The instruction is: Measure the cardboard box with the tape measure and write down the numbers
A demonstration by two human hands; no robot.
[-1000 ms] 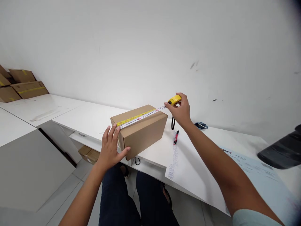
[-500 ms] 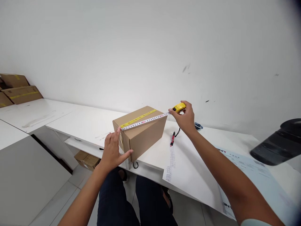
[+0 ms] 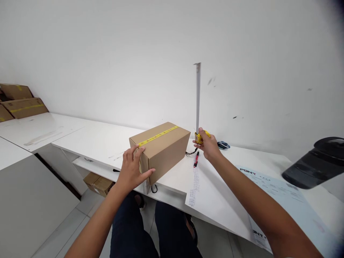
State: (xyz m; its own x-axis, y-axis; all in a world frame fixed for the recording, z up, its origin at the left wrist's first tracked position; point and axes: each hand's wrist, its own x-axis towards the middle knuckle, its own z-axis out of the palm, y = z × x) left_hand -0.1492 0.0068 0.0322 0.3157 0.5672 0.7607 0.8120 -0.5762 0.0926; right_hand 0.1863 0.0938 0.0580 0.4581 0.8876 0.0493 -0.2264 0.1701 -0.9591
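A brown cardboard box (image 3: 169, 152), closed along its top with yellow printed tape, sits on the white table. My left hand (image 3: 131, 172) rests against its near left end, fingers spread, the fingertips at the top edge and the thumb on the near corner. To the right of the box, my right hand (image 3: 209, 143) grips a yellow tape measure (image 3: 199, 138). Its metal blade (image 3: 198, 96) sticks straight up in front of the wall, slightly blurred, free of the box. A dark wrist strap (image 3: 191, 153) hangs from the case.
Below my right hand, a red and black pen (image 3: 196, 159) lies on a white sheet with handwriting (image 3: 215, 193). Light blue printed bags (image 3: 279, 193) and a dark bottle (image 3: 314, 165) are at the right. More cartons (image 3: 25, 107) stand far left; another (image 3: 98, 183) is under the table.
The tape blade has come off the box top and swung from lying across it to upright. My right hand has lowered slightly; my left hand has let go of the blade's end.
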